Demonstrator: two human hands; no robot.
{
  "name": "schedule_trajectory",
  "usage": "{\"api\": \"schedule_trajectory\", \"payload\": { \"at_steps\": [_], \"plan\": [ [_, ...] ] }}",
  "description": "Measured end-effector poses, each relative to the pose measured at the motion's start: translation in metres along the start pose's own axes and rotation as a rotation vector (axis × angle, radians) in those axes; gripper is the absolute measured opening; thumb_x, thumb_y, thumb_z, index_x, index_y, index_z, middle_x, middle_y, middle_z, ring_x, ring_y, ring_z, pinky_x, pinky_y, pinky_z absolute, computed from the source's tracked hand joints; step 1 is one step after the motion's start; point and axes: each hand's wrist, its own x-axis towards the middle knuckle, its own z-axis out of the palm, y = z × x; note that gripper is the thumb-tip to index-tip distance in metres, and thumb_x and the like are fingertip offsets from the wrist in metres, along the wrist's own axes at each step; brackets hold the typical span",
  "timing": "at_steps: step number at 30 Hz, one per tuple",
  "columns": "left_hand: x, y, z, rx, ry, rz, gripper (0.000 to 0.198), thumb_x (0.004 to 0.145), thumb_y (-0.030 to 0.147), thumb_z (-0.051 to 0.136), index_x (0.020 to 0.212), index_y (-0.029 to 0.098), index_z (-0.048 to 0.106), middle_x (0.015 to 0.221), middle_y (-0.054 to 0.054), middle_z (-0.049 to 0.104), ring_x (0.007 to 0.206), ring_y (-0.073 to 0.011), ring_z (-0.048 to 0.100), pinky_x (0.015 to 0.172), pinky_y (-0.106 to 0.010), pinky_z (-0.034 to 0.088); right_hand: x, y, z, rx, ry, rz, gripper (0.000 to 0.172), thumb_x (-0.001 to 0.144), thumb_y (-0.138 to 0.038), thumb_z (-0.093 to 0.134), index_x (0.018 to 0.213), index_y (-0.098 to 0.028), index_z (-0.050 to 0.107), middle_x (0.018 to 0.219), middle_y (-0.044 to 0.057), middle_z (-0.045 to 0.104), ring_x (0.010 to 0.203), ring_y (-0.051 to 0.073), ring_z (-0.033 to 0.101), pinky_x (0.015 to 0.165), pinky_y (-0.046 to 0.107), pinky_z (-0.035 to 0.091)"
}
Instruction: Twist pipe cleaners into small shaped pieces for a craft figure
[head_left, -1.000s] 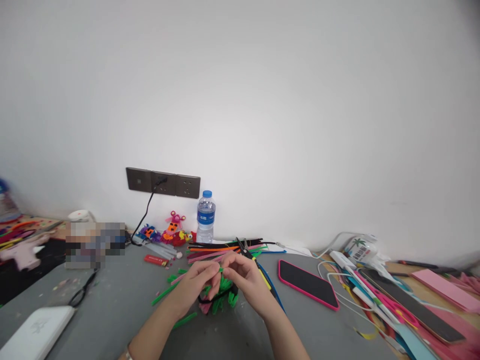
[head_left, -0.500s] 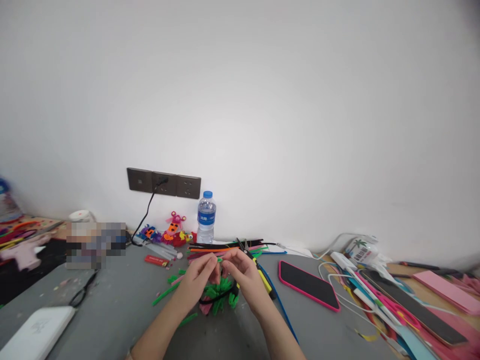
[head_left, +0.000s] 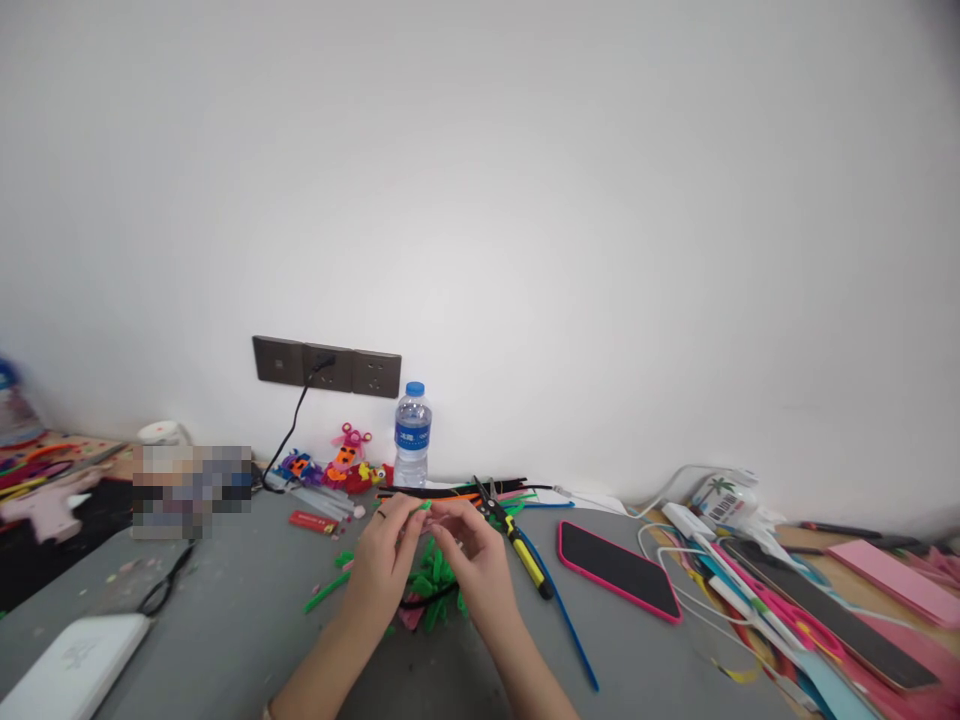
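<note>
Left hand (head_left: 384, 550) in the head view pinches a short green bit of pipe cleaner (head_left: 425, 506) at its fingertips, raised over a heap of green pipe-cleaner pieces (head_left: 433, 572). Fingers of the right hand (head_left: 474, 548) curl in to meet it; whether they grip it too I cannot tell, since they hide part of it. Judging by the heap, many pieces are already cut or bent, while the bit between the hands looks unfinished, joined to nothing that shows. A black stem (head_left: 429, 602) lies along the heap's near side, with something pink (head_left: 410, 619) beside it.

Toward the wall, small craft figures (head_left: 346, 456) look complete near a water bottle (head_left: 413, 436), and a bundle of long stems (head_left: 459, 490) suggests material is left. Yellow-and-black pliers (head_left: 514, 540) rest just beside the right hand, near a blue pipe cleaner (head_left: 568, 612); a pink-cased phone (head_left: 619, 570) lies farther right. Nothing visibly obstructs the fingertips, though both hands cover part of the heap.
</note>
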Motion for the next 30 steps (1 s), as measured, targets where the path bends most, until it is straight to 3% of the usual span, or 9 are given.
{"api": "schedule_trajectory", "payload": {
  "at_steps": [9,17,25,30],
  "plan": [
    [0.000,-0.006,0.003,0.065,0.090,0.059,0.021,0.093,0.026,0.043,0.091,0.020,0.064,0.086,-0.006,0.068,0.084,-0.0211,0.062,0.073,-0.030,0.049,-0.004,0.001,0.006,-0.055,0.041,-0.164,0.024,0.082,-0.015,0.058,0.103,-0.023,0.066,0.098,0.006,0.060,0.079,0.018,0.062,0.073,0.032,0.052],
    [0.000,-0.001,0.001,0.073,0.022,-0.005,0.028,0.095,0.028,0.037,0.081,0.019,0.060,0.077,-0.005,0.065,0.074,-0.0198,0.061,0.064,-0.029,0.047,-0.005,-0.007,0.006,-0.129,0.007,-0.219,0.028,0.083,-0.013,0.057,0.106,-0.025,0.068,0.101,0.007,0.067,0.092,0.020,0.062,0.082,0.033,0.051],
    [0.002,-0.003,0.000,0.100,0.064,-0.028,0.026,0.093,0.027,0.039,0.082,0.019,0.061,0.076,-0.005,0.068,0.070,-0.0193,0.064,0.062,-0.027,0.047,-0.009,-0.010,0.009,-0.124,-0.013,-0.136,0.030,0.087,-0.021,0.055,0.113,-0.026,0.068,0.113,0.009,0.068,0.106,0.025,0.060,0.093,0.040,0.046],
    [0.002,-0.005,-0.001,0.156,0.018,0.021,0.028,0.094,0.025,0.036,0.082,0.020,0.061,0.076,-0.005,0.067,0.073,-0.0197,0.065,0.063,-0.027,0.048,-0.008,-0.008,0.008,-0.115,-0.011,-0.094,0.028,0.086,-0.024,0.055,0.112,-0.023,0.068,0.110,0.009,0.069,0.099,0.024,0.063,0.087,0.038,0.050]
  ]
}}
